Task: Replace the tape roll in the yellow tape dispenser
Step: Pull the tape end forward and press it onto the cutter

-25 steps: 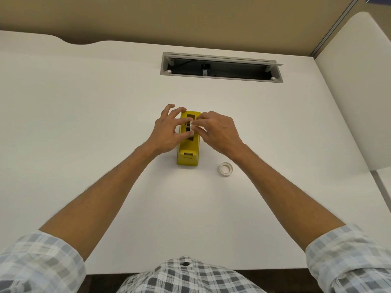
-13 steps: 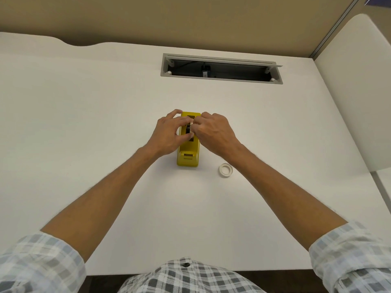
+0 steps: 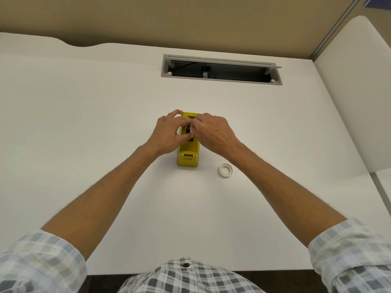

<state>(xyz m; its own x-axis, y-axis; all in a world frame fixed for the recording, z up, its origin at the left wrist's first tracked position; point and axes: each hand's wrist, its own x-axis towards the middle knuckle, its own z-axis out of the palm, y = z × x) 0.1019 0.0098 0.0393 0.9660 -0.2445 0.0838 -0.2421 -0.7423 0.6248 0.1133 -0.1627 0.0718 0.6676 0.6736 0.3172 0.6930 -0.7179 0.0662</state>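
My left hand (image 3: 167,132) fingers have been curling in since a second ago. Both hands, left and right hand (image 3: 213,132), are pinching the roll (image 3: 188,130) in the yellow dispenser (image 3: 188,153); seating is unfinished. The white ring (image 3: 225,170) is lying near my right wrist.

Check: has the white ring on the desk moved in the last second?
No. The white ring sits at the same spot right of the yellow dispenser's near end; neither shifted.

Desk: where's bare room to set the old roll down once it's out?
Bare patches: the white desk left of the left hand, and the near strip between the forearms. Crowded: around the yellow dispenser, under both hands, right hand, and by the white ring to its right.
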